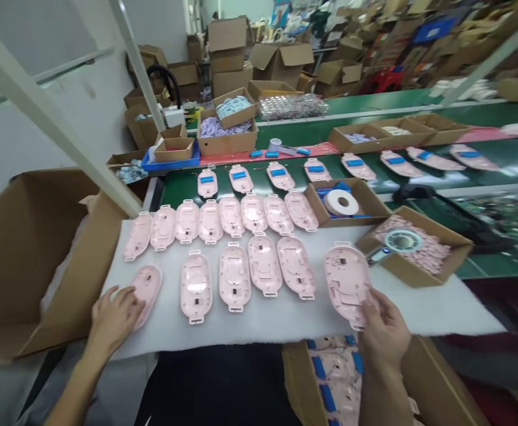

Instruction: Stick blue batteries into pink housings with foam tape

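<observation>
My left hand (115,313) has its thumb and bent fingers at the near edge of a pink plastic shell (147,289) at the left of the white work surface. My right hand (385,331) grips another oval pink shell (346,278) by its lower right edge, thumb on top, slightly tilted. Between the hands lie several similar shells, among them one (196,287) nearest my left hand and one (296,266) nearest my right. Each is open side up, with small loops at the ends and a small dark part inside.
Behind is a row of pink shells (211,220), then shells with blue blocks (278,173) on the green conveyor (176,192). A box with a white tape roll (341,202) and a box of small pink parts (436,251) stand right. A large carton (63,260) stands left; another (298,378) is below.
</observation>
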The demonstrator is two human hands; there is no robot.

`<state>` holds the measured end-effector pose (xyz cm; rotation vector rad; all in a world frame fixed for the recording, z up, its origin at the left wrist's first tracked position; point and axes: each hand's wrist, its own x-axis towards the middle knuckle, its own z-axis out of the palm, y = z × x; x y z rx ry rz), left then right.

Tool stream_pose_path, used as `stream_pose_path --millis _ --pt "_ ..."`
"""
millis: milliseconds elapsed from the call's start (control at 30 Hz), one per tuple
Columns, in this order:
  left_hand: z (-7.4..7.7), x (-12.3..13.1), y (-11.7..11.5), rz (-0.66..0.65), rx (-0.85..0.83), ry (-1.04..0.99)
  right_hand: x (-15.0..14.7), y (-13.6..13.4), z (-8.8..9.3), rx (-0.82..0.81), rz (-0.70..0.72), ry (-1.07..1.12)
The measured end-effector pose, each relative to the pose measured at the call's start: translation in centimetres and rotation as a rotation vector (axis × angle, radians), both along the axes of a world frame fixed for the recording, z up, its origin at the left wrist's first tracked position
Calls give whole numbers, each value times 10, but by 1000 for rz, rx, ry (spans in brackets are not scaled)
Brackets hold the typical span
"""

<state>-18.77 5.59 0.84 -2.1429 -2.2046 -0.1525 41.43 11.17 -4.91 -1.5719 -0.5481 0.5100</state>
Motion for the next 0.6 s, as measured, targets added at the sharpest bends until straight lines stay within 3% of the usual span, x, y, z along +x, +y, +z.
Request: stream_pose_path --millis 67,133,300,433,600 --pt "1 -5 5 141 -18 23 4 4 1 -31 12 -32" --pt "-4 -11 13 187 -63 52 5 9 5 -41 34 -52" --pt "-3 -18 20 -119 -274 -27 -30 12 17 11 148 -5" --pt "0 2 16 -30 -272 -191 -100 12 27 -15 423 125" --pt "-14 18 3 46 -105 -211 -227 14 47 -19 1059 -24"
